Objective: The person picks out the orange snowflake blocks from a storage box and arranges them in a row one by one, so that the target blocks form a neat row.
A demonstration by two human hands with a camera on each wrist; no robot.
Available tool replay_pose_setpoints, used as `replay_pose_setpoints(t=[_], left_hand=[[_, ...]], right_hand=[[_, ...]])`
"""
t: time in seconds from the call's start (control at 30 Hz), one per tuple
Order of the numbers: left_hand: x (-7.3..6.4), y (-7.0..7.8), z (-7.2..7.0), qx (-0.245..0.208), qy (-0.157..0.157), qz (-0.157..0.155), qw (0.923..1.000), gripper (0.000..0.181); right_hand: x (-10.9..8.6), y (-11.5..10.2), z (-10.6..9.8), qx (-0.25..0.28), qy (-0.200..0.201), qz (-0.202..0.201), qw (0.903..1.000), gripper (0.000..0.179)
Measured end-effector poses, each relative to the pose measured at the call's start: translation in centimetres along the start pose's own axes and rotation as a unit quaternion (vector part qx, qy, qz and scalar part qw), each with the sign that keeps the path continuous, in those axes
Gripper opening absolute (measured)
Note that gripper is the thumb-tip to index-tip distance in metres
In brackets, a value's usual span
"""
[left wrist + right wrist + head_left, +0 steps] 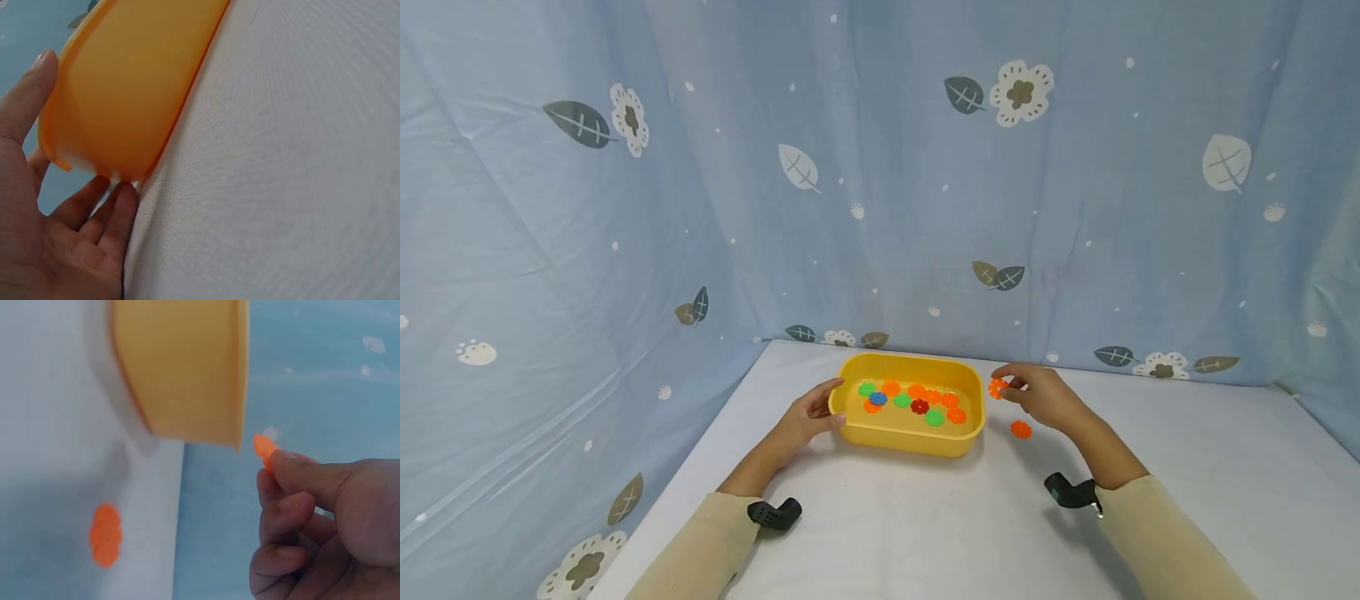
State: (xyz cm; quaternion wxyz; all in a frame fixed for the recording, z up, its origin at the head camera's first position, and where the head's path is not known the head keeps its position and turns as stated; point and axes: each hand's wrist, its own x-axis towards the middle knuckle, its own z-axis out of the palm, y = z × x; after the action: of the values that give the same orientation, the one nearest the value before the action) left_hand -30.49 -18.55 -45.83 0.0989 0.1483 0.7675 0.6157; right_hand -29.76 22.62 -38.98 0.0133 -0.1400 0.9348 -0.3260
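Note:
A yellow plastic basin (898, 440) stands on the white cloth with several flower-shaped plastic pieces inside: orange (891, 388), green (934, 417), blue (878, 399) and dark red (920, 407). At its left end my left hand (805, 423) grips the wall, thumb by the rim and fingers against the end. Just off the right end, my right hand (1043, 397) pinches an orange flower-shaped piece (264, 446) between thumb and forefinger. In the right wrist view this piece is near rim height. A second orange flower piece (1021, 429) lies on the cloth below that hand.
White cloth (880, 525) covers the table. A blue patterned curtain (880, 208) hangs behind and at the sides. Each wrist wears a black camera mount, one at the left sleeve (700, 542), one at the right sleeve (1165, 533).

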Motion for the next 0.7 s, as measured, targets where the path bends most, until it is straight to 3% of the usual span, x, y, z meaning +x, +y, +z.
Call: replay_pose_setpoints(t=[0.23,0.7], left_hand=[[0.2,-0.6,0.1,0.004,0.015,0.009,0.9998,0.067],[0.3,-0.9,-0.1,-0.002,0.009,0.019,0.9998,0.068]], right_hand=[[-1.1,1.6,-0.5,0.006,-0.016,0.019,0.9997,0.032],[-2.9,5.3,-1.2,-0.027,-0.029,0.040,0.9984,0.026]])
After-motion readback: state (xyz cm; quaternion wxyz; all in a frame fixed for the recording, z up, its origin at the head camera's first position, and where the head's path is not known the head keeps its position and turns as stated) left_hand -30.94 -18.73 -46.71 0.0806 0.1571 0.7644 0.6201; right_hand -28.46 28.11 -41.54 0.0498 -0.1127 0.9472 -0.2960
